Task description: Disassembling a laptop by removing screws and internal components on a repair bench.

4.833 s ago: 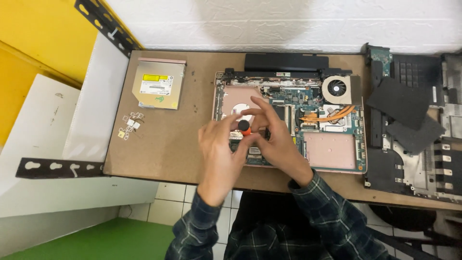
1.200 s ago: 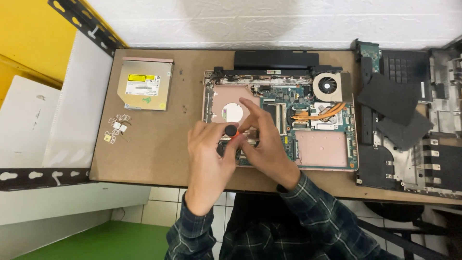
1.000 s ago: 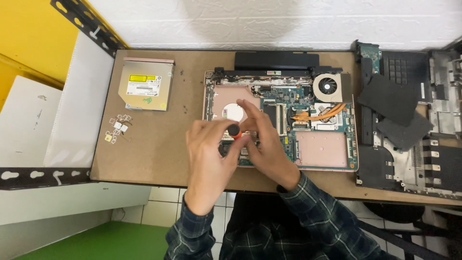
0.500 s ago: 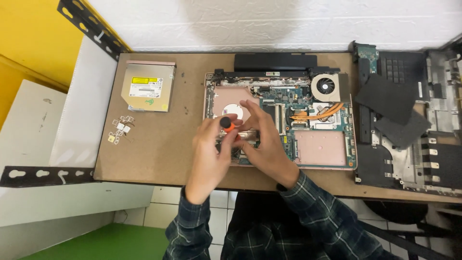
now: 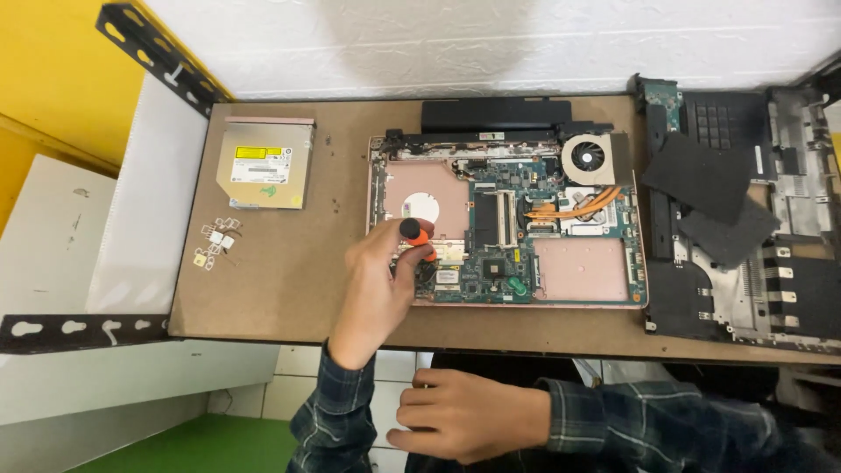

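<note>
Tabletop (image 5: 289, 280): matt brown hardboard, smooth, small pits. Laptop (image 5: 508, 228): open chassis, green circuit board, semi-gloss; pinkish panels look like satin metal or foil. Heat pipes (image 5: 574, 208): copper, bright sheen. Fan (image 5: 589, 159): pale plastic in a metal housing. Battery (image 5: 495, 114): black matt plastic. Drive (image 5: 265, 164): brushed grey metal with a glossy paper label. Screwdriver (image 5: 415, 235): orange handle, black cap, plastic or rubber. Covers (image 5: 701, 180): dull black plastic, finely textured. Frame (image 5: 788, 201): grey bare metal. Sleeves (image 5: 337, 420): plaid woven cloth. Wall (image 5: 491, 44): rough white plaster. Brackets (image 5: 79, 331): black painted metal.
</note>
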